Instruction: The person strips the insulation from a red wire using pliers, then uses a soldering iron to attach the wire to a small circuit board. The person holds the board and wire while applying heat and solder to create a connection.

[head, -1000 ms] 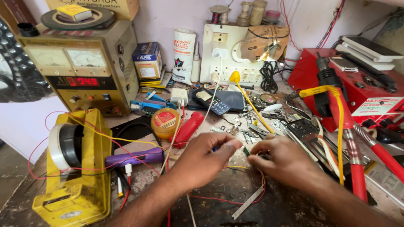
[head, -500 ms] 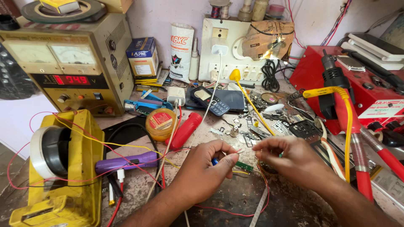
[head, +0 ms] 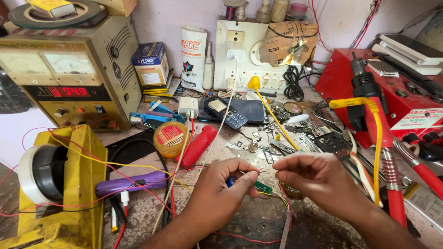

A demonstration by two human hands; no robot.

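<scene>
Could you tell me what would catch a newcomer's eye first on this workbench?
At centre front, the left hand and right hand pinch a fine wire between them over a small green circuit board. On the far left stands a beige bench power supply with a glowing red display, above a yellow device draped in thin wires. On the right sits a red soldering station.

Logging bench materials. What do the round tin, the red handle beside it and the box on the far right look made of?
Round tin: likely metal, its gold rim shiny. Red handle: probably plastic, smooth and glossy. Red box: seemingly painted sheet metal, with flat panels and crisp edges; cannot be sure.
</scene>
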